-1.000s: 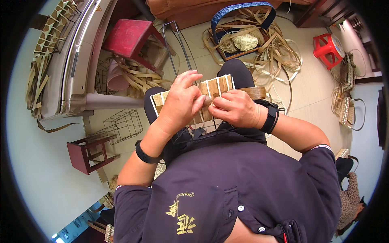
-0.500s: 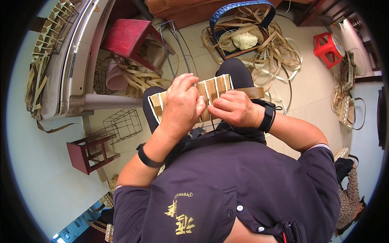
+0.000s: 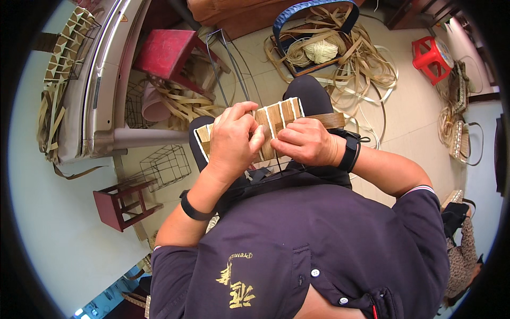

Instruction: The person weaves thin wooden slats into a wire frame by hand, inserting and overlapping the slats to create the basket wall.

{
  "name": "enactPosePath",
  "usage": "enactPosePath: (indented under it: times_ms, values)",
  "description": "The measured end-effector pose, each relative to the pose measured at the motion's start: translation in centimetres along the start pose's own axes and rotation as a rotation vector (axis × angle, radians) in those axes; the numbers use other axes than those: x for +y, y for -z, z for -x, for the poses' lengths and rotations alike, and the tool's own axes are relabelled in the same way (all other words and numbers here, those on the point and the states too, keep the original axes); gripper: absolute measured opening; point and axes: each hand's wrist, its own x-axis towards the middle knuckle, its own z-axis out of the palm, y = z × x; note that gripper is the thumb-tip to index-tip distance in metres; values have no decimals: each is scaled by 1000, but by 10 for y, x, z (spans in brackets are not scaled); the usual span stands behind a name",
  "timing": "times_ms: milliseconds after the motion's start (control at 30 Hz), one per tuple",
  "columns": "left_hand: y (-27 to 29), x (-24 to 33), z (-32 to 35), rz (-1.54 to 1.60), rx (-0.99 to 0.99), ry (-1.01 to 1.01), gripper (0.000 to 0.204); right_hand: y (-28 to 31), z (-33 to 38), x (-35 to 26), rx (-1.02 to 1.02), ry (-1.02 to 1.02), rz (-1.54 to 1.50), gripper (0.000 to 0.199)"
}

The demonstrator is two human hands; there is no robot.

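Gripping a small woven panel [image 3: 268,125] of flat tan strips edged with pale cord, the left hand [image 3: 232,141] curls over its left half, fingers wrapped across the top and thumb pressed on the front. The right hand [image 3: 304,142] pinches the panel's right part, fingertips closed tight on the strips near the middle, and a darker brown strip [image 3: 328,120] sticks out sideways past its knuckles. The panel sits over the person's lap, just above the dark knees, held nearly level with its ribbed face up. A black band [image 3: 194,212] circles the left wrist, and a black watch [image 3: 350,151] sits on the right. On the tiled floor ahead lies a flat tray with a blue rim [image 3: 308,7], holding a ball of pale twine [image 3: 320,51], with loose, glossy cane strips [image 3: 366,69] curling around it. A red plastic stool [image 3: 431,56] stands well apart to the right, a dark red wooden stool [image 3: 118,204] to the left, beside a boxy wire frame [image 3: 167,166].
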Motion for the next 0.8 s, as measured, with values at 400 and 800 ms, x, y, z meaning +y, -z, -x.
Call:
enactPosePath:
  times_ms: [400, 800]
  values:
    - [3, -8, -1, 99, -45, -138, 8, -1, 0, 0, 20, 5, 2, 27]
    - [-1, -4, -6, 1, -26, -156, 12, -1, 2, -4, 13, -27, 7, 26]
